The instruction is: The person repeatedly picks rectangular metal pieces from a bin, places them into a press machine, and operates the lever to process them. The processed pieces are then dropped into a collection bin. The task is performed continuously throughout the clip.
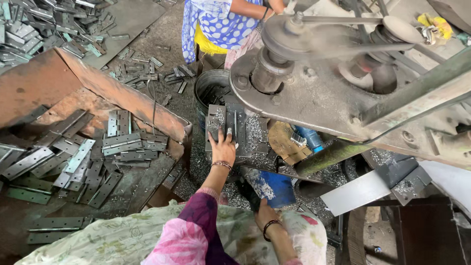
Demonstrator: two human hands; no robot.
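My left hand [223, 145] reaches forward and lies on a grey metal hinge [226, 122], holding it flat on the machine bed [255, 135] under the press head. Metal shavings cover the bed around it. My right hand [264, 212] is low by my lap, curled next to a blue container [275, 187]; its fingers are hidden and I cannot see what it grips. Both wrists wear bangles.
A large pile of grey hinges [98, 152] lies in a rusty tray [113, 93] at my left. A metal bucket [210, 83] with hinges stands behind the bed. A pulley and belt [294, 37] spin above. Another person in blue dotted cloth [216, 24] is opposite.
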